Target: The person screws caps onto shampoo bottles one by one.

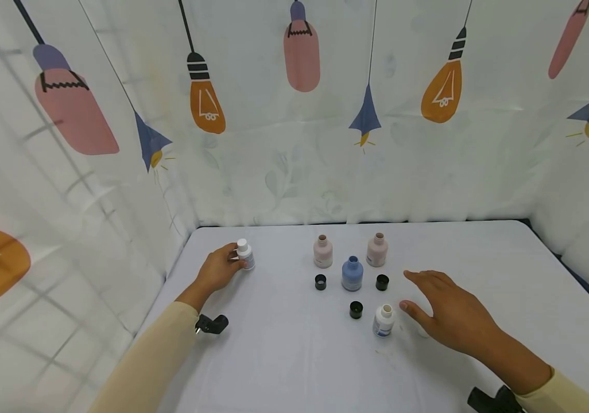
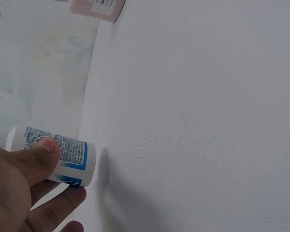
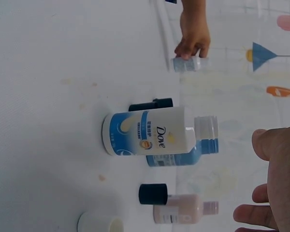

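At the left of the table my left hand (image 1: 218, 268) pinches a small white bottle (image 1: 245, 256) with its white cap on. Thumb and fingers lie on either side of its printed label (image 2: 67, 147) in the left wrist view. My right hand (image 1: 452, 312) is held over the table with fingers extended and nothing in them. Beside its thumb stands an uncapped white Dove bottle (image 1: 383, 322), upright, its blue label facing the right wrist camera. A white cap (image 3: 100, 222) lies near this hand, partly cut off by the right wrist view's edge.
Behind the Dove bottle stand an uncapped blue bottle (image 1: 352, 275) and two uncapped pink bottles, one left (image 1: 322, 253) and one right (image 1: 377, 251). Three black caps lie among them: a left cap (image 1: 320, 281), a right cap (image 1: 382, 282) and a front cap (image 1: 356, 310). Printed curtains (image 1: 294, 172) surround the white table.
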`<control>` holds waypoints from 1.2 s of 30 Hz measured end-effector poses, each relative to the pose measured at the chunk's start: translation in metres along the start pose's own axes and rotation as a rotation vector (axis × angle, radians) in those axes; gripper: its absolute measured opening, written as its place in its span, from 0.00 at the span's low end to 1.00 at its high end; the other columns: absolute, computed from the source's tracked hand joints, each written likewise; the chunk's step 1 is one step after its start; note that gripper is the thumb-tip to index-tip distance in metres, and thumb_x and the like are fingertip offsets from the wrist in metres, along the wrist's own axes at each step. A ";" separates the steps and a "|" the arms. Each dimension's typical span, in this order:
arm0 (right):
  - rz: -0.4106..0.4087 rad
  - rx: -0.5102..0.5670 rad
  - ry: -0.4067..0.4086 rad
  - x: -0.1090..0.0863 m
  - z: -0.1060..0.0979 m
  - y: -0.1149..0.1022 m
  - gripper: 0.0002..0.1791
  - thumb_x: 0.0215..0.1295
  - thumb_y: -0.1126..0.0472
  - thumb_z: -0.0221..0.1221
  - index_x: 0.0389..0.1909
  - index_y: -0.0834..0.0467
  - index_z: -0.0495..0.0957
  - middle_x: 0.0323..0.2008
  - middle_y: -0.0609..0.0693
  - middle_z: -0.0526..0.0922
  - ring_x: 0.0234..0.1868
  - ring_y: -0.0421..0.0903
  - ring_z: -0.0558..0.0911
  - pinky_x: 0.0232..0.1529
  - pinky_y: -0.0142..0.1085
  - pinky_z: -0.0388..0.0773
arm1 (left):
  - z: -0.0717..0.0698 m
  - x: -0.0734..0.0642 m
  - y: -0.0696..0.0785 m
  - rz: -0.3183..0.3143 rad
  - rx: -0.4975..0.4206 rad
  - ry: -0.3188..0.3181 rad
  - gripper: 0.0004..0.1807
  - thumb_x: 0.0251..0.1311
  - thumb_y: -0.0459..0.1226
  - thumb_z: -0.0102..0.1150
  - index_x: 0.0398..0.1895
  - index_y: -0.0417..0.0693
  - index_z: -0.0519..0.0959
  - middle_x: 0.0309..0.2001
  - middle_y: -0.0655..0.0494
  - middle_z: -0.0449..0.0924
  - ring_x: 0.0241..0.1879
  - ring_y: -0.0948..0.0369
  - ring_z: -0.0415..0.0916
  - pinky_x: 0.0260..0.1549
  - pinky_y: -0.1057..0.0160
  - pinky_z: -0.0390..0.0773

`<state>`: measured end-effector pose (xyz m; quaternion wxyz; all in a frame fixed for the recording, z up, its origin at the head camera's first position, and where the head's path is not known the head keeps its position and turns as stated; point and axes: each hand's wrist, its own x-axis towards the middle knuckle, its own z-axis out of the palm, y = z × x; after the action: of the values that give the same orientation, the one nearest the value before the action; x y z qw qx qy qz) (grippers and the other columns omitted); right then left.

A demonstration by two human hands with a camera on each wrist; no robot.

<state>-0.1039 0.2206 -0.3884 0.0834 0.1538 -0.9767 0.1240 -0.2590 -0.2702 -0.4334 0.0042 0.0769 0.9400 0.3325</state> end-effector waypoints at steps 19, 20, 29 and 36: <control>-0.004 -0.001 0.015 0.000 0.002 0.002 0.37 0.68 0.42 0.65 0.71 0.56 0.71 0.64 0.60 0.77 0.65 0.61 0.73 0.50 0.61 0.79 | 0.005 0.007 -0.007 -0.007 -0.006 0.013 0.32 0.69 0.37 0.65 0.72 0.36 0.67 0.64 0.35 0.75 0.63 0.42 0.74 0.58 0.44 0.75; -0.004 0.001 0.013 0.000 0.002 0.002 0.37 0.68 0.41 0.65 0.71 0.56 0.71 0.64 0.60 0.76 0.65 0.61 0.73 0.50 0.61 0.79 | 0.005 0.008 -0.007 -0.009 -0.009 0.011 0.32 0.70 0.37 0.65 0.72 0.36 0.67 0.64 0.34 0.75 0.63 0.41 0.74 0.58 0.44 0.75; -0.009 0.001 0.024 -0.001 0.003 0.003 0.37 0.68 0.42 0.65 0.71 0.56 0.71 0.64 0.59 0.77 0.65 0.61 0.74 0.50 0.60 0.79 | 0.009 0.010 -0.009 -0.019 -0.011 -0.004 0.32 0.70 0.38 0.64 0.73 0.36 0.66 0.65 0.34 0.75 0.64 0.42 0.73 0.58 0.44 0.76; 0.006 0.003 0.011 -0.001 0.002 0.004 0.37 0.68 0.41 0.64 0.71 0.55 0.71 0.64 0.60 0.76 0.66 0.61 0.73 0.50 0.62 0.79 | 0.010 0.012 -0.009 -0.042 -0.018 -0.014 0.33 0.70 0.37 0.64 0.73 0.35 0.65 0.66 0.34 0.73 0.65 0.42 0.73 0.57 0.45 0.76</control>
<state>-0.1043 0.2238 -0.3918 0.0883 0.1505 -0.9765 0.1263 -0.2710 -0.2686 -0.4463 0.0184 0.0596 0.9383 0.3402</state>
